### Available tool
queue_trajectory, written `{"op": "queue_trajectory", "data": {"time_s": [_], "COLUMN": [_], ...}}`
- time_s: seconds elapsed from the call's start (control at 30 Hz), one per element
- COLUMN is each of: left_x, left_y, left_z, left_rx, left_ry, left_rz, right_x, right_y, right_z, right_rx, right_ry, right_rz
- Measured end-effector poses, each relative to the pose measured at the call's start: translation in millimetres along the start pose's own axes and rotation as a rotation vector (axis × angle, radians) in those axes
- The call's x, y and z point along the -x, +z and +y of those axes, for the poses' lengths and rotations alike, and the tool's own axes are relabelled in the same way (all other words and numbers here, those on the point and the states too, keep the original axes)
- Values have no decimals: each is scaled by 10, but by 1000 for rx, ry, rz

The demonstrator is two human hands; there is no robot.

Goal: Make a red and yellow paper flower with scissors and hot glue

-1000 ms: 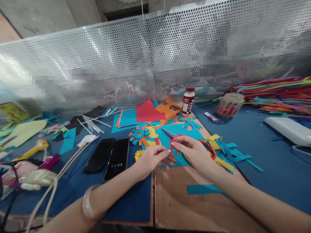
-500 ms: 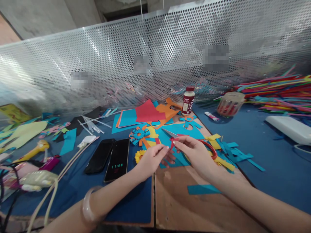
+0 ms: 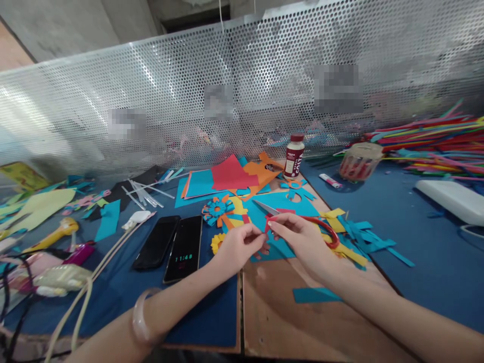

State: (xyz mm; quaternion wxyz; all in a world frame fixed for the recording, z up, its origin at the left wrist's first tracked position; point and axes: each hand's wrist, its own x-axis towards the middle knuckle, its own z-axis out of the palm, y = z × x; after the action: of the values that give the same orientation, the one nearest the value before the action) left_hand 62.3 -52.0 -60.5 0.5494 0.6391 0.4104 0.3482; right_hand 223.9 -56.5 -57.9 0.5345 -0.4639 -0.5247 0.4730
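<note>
Both hands meet over the middle of the worktop (image 3: pixel 272 312). The left hand (image 3: pixel 237 248) is curled narrow, thumb and fingertips closed on a small red paper scrap (image 3: pixel 268 225). The right hand (image 3: pixel 302 240) pinches the same scrap from the other side between thumb and forefinger, so the scrap is held just above a teal sheet (image 3: pixel 291 204) that lies flat under the hands.

A pair of scissors (image 3: pixel 265 207) lies just behind the right hand. Its blades point toward the far left and its red handles show beyond the knuckles. I cannot tell whether the hand touches it. A pale bracelet (image 3: pixel 139 318) sits on the left wrist.

Left of the hands, two dark phones (image 3: pixel 184 248) lie side by side on the blue mat, one with its screen lit. A teal and orange paper flower (image 3: pixel 215 209) lies between the phones and the teal sheet. A loose teal strip (image 3: pixel 315 295) rests on bare wood near the front edge, under the right forearm.

Toward the far edge there is a pile of red, orange and teal sheets (image 3: pixel 230 174). A small bottle (image 3: pixel 294 156) with a dark red cap stands upright just right of the pile. Bright coloured sticks (image 3: pixel 434 137) are heaped at the far right corner, against a perforated metal screen (image 3: pixel 242 85).
</note>
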Motion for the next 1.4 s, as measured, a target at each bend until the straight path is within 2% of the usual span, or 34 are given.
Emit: {"op": "queue_trajectory", "data": {"time_s": [0.1,0.3,0.63,0.9,1.0,1.17,1.27,1.4], "left_x": [12,14,20,20,13,1,-1,-4], "left_y": [-10,1,-9,-7,-24,-105,-132,-121], "left_z": [21,42,34,25,43,89,104,99], "left_rx": [6,153,138,96,36,-18,16,102], "left_ry": [2,-32,-14,-1,-1,115,155,107], "left_rz": [-10,-35,-32,-50,-38,96,98,86], "right_x": [-4,4,42,23,32,100,129,127], "right_y": [-5,-17,18,24,18,-25,-48,-52], "right_z": [3,-31,-73,-7,-12,-99,-136,-180], "right_rx": [-4,-7,-14,59,80,275,373,390], "right_ry": [-1,5,19,-13,-43,-145,-209,-248], "right_rz": [1,-26,-60,-65,-95,-227,-256,-239]}}
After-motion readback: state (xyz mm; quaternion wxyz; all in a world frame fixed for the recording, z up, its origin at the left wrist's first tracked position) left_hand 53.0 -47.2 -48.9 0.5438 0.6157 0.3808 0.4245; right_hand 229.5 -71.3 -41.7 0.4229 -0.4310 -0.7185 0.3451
